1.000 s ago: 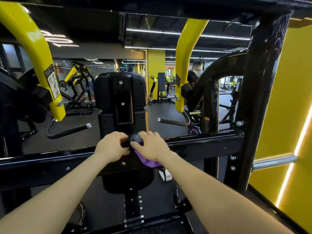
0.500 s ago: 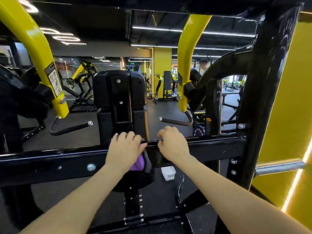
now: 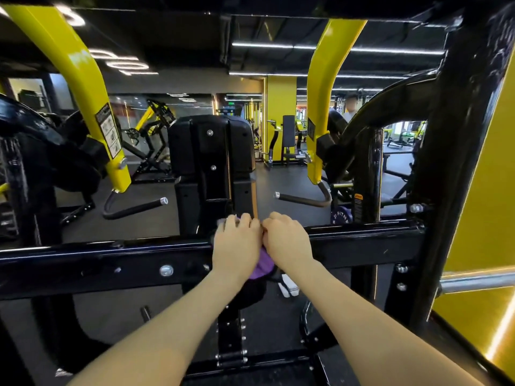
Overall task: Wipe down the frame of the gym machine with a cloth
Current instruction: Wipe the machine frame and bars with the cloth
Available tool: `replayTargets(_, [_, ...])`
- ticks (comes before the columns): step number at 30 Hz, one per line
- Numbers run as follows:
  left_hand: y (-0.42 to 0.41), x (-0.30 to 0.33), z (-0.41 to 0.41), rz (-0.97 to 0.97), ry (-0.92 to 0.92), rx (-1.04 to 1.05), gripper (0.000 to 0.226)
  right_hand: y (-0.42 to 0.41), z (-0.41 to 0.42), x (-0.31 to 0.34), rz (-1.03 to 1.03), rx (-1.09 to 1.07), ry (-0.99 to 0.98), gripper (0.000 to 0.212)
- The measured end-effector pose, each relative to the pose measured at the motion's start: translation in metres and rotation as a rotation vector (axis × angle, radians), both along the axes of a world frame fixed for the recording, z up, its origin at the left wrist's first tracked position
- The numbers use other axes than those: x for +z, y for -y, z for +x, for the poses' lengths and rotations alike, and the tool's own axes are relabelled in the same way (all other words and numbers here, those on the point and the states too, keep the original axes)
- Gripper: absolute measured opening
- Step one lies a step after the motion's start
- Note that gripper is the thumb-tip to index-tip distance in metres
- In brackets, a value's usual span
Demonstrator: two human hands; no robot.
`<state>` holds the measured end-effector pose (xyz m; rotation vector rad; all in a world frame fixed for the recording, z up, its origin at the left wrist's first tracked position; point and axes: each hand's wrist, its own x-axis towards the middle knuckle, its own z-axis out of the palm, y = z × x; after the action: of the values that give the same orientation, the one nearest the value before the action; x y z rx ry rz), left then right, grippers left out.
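Far left of the glossy black horizontal steel crossbar [image 3: 111, 263]: a curved yellow painted lever arm [image 3: 83, 87] with a grey-gripped handle below it; a silver bolt head [image 3: 166, 270] on the bar's front face, left of the hands. At the bar's middle: left hand [image 3: 237, 246] curled over the top edge, fingers wrapped onto the soft purple cloth [image 3: 263, 266], a fold of it hanging below the bar between both wrists; right hand [image 3: 287, 243] touching the left, also curled over the bar, whether gripping cloth or bare metal cannot be told. Behind the bar's middle: black padded upright seat back [image 3: 211, 151]. Right of the hands: second yellow lever arm [image 3: 326, 87]; black vertical post [image 3: 457, 162] joined to the bar's right end. Progress, as a judgement: mid-wipe at centre span; no telling which stretches already cleaned; both ends, post and lower frame probably left. No containers visible.
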<state>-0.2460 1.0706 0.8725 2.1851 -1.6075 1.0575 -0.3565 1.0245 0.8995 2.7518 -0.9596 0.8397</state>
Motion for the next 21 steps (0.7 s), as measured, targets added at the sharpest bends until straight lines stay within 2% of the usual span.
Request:
replayTargets(1, [0.0, -0.001, 0.0, -0.007, 0.013, -0.01, 0.029, 0.0, -0.002, 0.001, 0.002, 0.005, -0.005, 0.024])
replayTargets(4, [-0.033, 0.0, 0.037, 0.068, 0.137, -0.067, 0.048, 0.0, -0.002, 0.003, -0.015, 0.015, -0.041, 0.028])
replayTargets(7, [-0.074, 0.004, 0.089, 0.042, 0.179, 0.039, 0.043, -0.002, -0.001, 0.001, -0.011, -0.011, -0.044, 0.03])
replayTargets(9, [-0.088, 0.005, 0.105, 0.084, 0.084, 0.134, 0.052, -0.005, 0.0, 0.0, -0.022, -0.026, -0.041, 0.029])
replayTargets(10, [-0.087, 0.005, 0.102, 0.034, 0.03, 0.18, 0.05, -0.007, 0.001, 0.0, -0.03, -0.037, -0.04, 0.029])
replayTargets(12, [-0.076, 0.005, 0.082, -0.06, -0.047, 0.231, 0.034, -0.012, 0.002, 0.0, -0.036, -0.06, -0.032, 0.03])
replayTargets(14, [-0.057, 0.008, 0.051, -0.071, -0.032, 0.188, 0.024, -0.014, 0.004, -0.001, -0.037, -0.084, -0.013, 0.031])
replayTargets(18, [-0.046, 0.005, 0.035, -0.011, -0.004, -0.02, 0.034, -0.012, 0.008, -0.003, -0.037, -0.141, -0.014, 0.032])
replayTargets(21, [-0.075, 0.003, 0.077, -0.018, 0.231, -0.035, 0.027, -0.012, 0.009, -0.004, -0.023, -0.17, -0.038, 0.034])
